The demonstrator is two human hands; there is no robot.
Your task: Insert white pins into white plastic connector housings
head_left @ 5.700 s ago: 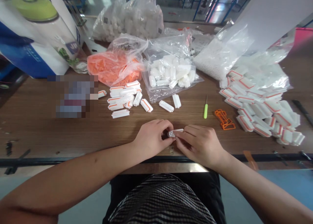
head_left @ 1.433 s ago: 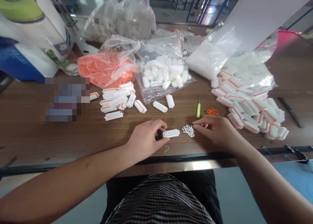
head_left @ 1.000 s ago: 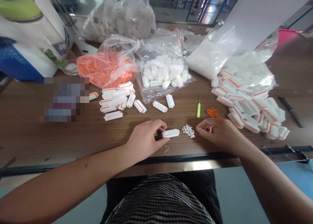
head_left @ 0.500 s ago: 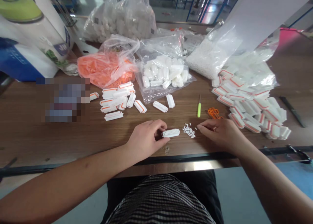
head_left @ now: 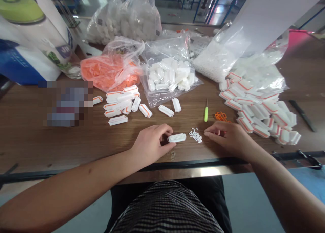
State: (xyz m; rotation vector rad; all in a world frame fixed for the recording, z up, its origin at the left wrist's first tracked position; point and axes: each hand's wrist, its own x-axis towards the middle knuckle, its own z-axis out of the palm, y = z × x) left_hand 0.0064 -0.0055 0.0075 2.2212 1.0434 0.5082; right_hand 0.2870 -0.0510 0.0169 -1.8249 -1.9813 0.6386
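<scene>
My left hand (head_left: 153, 141) is closed on the left end of a white plastic connector housing (head_left: 177, 138), thumb in front and fingers behind. Rows of small holes face up on the housing, which lies on the table. Just right of it is a small pile of tiny white pegs (head_left: 195, 136). Beside that pile my right hand (head_left: 230, 136) is closed in a pinch, thumb against forefinger; whatever is between the tips is too small to make out. Behind the right hand lie orange plastic frames (head_left: 221, 117), and a green-handled pick (head_left: 206, 113) points away from me.
White housings with orange edging (head_left: 264, 114) are heaped at right, near a black strip-like tool (head_left: 303, 115). More housings (head_left: 118, 104) lie left of centre. Behind stand bags of orange parts (head_left: 109, 70), white parts (head_left: 172, 73) and white pegs (head_left: 215, 58). A green-lidded jar (head_left: 38, 33) stands far left.
A single peg beside my right fingertips no longer shows there, and those fingers look more tightly pinched. My left hand and the connector housing stay in place.
</scene>
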